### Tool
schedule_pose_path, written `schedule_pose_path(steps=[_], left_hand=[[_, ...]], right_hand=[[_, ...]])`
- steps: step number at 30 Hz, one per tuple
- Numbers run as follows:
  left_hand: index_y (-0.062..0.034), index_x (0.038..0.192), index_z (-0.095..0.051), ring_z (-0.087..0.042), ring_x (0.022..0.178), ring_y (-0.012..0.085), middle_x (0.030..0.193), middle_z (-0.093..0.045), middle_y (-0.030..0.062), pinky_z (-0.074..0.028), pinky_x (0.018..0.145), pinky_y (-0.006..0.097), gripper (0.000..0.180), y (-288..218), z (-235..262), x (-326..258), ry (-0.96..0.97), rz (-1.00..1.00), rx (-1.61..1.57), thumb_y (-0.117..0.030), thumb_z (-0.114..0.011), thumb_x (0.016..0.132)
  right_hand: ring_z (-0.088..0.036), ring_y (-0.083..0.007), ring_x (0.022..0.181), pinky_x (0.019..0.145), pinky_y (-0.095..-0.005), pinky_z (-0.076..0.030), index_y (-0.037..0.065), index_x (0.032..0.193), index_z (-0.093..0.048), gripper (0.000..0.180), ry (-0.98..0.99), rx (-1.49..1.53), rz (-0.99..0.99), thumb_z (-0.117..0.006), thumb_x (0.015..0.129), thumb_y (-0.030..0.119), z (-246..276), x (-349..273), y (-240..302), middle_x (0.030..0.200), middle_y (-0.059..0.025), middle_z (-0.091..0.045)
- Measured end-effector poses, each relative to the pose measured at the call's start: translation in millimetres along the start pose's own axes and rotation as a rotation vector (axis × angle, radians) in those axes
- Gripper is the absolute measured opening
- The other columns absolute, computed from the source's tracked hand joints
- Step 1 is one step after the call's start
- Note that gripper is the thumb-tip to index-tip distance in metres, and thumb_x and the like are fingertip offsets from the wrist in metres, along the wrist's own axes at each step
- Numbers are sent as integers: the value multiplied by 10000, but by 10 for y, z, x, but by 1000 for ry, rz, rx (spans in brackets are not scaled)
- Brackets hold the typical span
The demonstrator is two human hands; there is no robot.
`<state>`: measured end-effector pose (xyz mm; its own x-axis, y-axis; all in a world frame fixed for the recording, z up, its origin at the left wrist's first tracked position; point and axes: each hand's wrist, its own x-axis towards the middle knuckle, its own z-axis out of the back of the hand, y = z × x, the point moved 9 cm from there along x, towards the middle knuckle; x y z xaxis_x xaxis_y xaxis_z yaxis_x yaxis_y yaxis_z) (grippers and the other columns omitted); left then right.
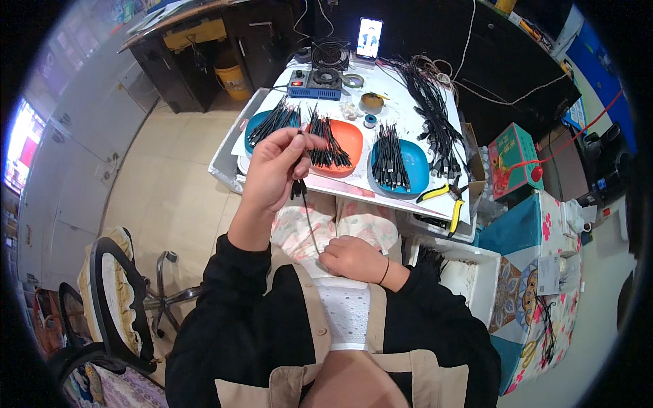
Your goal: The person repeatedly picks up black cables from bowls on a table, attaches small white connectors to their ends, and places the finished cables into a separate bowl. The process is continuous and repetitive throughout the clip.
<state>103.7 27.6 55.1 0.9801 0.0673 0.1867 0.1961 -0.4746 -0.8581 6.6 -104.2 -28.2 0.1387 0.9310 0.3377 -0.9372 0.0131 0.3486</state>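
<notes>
Thin black cable (307,211) with connector, between both hands.

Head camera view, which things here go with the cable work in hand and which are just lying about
In use:
left hand pinching the black cable
right hand holding the cable's lower end
cable bundles on orange plate and two blue plates
yellow-handled pliers

Lying about:
phone
yellow bucket
chair

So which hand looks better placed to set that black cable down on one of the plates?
Probably the left hand. It is raised near the table edge, pinching the black cable at its upper end, close to the orange plate. The right hand rests low in the lap, holding the cable's lower end, farther from the plates.
</notes>
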Motion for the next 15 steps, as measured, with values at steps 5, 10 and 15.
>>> schedule_pose_path(steps=[5,10,15], left_hand=[[18,934,-561,-371,536,41,850,-628,106,-296,496,178,128,69,-435,-210,218,45,-10,-73,-480,973],[35,984,-581,-377,562,35,860,-639,116,-319,510,185,146,241,-709,-531,376,138,-25,-99,-529,959],[36,1035,-594,-406,584,36,909,-654,100,-335,518,180,174,311,-780,-626,412,279,-26,-110,-546,954]], right_hand=[[-607,-271,776,728,-361,-487,37,976,-603,195,-344,473,-262,-609,864,197,639,-98,-475,831,-103,-605],[-591,-90,792,735,-222,-502,-8,1059,-598,201,-677,1087,-460,-641,893,96,1352,-119,-884,932,-47,-639],[-625,-105,945,816,-219,-504,1,1101,-613,231,-564,964,-346,-649,898,107,1559,101,-685,1030,-62,-661]])
